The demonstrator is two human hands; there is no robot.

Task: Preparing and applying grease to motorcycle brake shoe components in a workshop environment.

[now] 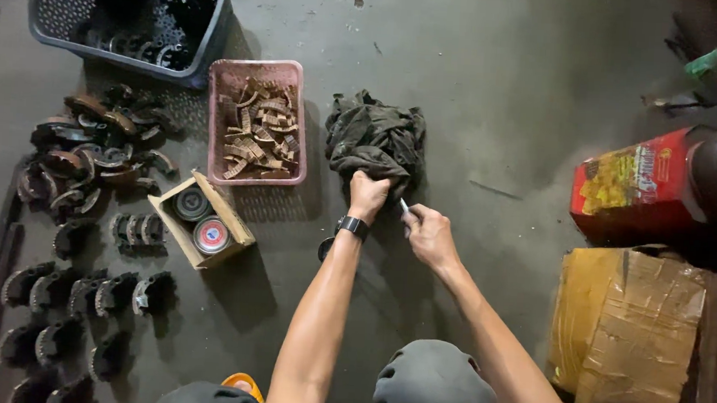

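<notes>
From my remote seat I note the left hand [368, 195] buried in the dark rag [375, 141], fingertips hidden, the slim tool [405, 207] in the right hand [429, 234] too small to identify, and the blue crate [131, 18] cut off at the picture's top edge.

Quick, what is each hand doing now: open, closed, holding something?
Left hand: closed, gripping the dark rag.
Right hand: closed on a small thin tool; its kind cannot be told.
</notes>
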